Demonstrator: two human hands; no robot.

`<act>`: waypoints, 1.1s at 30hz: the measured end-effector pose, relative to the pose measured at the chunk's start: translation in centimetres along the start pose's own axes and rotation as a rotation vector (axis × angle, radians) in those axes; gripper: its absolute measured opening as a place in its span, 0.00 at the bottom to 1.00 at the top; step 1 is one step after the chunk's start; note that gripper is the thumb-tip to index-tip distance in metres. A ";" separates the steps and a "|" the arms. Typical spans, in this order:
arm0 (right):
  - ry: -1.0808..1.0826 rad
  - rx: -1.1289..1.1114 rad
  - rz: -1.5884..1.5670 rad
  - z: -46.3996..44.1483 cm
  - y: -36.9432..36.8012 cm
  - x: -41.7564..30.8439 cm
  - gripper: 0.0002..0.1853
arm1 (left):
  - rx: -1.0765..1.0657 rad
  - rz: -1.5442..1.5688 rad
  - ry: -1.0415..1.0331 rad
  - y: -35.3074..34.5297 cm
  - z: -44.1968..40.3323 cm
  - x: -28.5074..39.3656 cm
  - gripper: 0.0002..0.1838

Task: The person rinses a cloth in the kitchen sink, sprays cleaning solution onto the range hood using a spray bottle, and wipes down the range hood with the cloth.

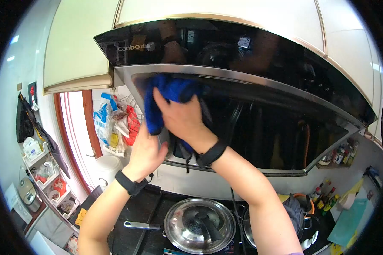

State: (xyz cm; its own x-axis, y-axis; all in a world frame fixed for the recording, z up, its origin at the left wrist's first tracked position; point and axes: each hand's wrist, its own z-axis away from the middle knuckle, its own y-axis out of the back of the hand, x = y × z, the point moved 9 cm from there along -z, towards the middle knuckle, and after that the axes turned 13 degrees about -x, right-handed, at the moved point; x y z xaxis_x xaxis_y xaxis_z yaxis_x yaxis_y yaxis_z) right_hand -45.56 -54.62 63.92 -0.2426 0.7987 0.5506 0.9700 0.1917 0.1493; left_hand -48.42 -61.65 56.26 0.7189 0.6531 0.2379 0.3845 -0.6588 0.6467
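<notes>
A blue cloth (154,104) is bunched against the upper left of the black glass panel of a range hood (259,127). My right hand (183,121) grips the cloth and presses it to the panel, with one finger stretched over the blue fabric. Just below and to the left, my left hand (145,153) is raised by the hood's lower left edge, close to the cloth's hanging end. Its thumb stands apart, while its fingertips are partly hidden near the cloth. Both wrists wear dark bands.
Below the hood, a pan with a shiny lid (200,225) sits on the black cooktop, its handle pointing left. Plastic bags (115,123) hang on the wall at left, near a tiered shelf (51,174). Bottles (327,199) stand at right. Cream cabinets (78,46) border the hood.
</notes>
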 end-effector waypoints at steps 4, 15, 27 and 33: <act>-0.198 -0.631 -0.240 -4.5 -2.6 0.6 0.18 | 0.057 -0.060 0.044 1.5 0.1 -2.4 0.36; -0.089 -0.766 -0.379 -3.0 -1.0 3.5 0.35 | 0.325 0.429 -0.048 6.5 -0.3 -0.7 0.19; -0.011 -0.830 -0.321 -1.7 -0.3 5.3 0.31 | 0.127 -0.025 -0.172 6.1 -6.0 3.9 0.21; 0.187 -0.362 -0.154 2.3 5.4 4.2 0.35 | 0.050 -0.155 -0.045 6.0 -8.9 3.5 0.21</act>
State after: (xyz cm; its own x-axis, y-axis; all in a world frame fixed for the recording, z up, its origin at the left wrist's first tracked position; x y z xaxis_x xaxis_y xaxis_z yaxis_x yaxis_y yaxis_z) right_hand -41.28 -48.96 65.14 -0.4148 0.6533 0.6333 0.8630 0.0618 0.5014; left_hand -48.71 -60.04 67.41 0.6737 0.7315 0.1049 0.5201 -0.5702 0.6359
